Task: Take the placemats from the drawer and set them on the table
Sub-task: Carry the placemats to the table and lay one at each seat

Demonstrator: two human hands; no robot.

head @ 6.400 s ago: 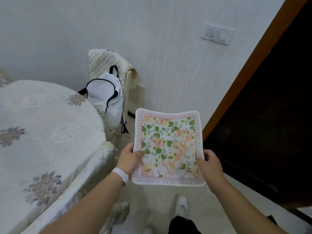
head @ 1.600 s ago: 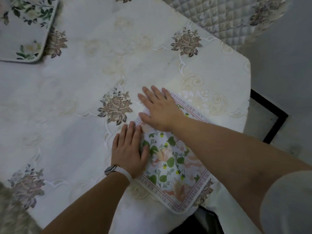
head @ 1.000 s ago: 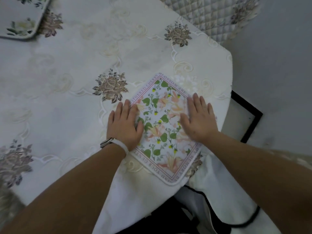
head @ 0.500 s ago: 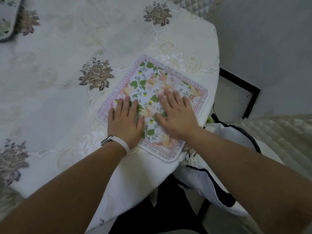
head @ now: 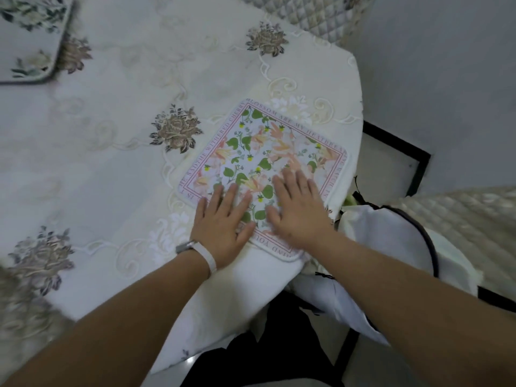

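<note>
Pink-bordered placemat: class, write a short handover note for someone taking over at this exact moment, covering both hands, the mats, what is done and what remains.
Left hand: open, flat across the near-left edge of the pink-bordered placemat.
Right hand: open, flat on its near corner.
Mats: this one lies flat by the table edge; a green-leafed placemat lies far left on the table.
Done: both are set down.
Left: lift the hands; the drawer is out of view, so check it for more.

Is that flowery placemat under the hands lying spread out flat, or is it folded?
Spread flat. The placemat shows its whole printed face and border on the tablecloth, with the left hand and right hand pressing it.
</note>
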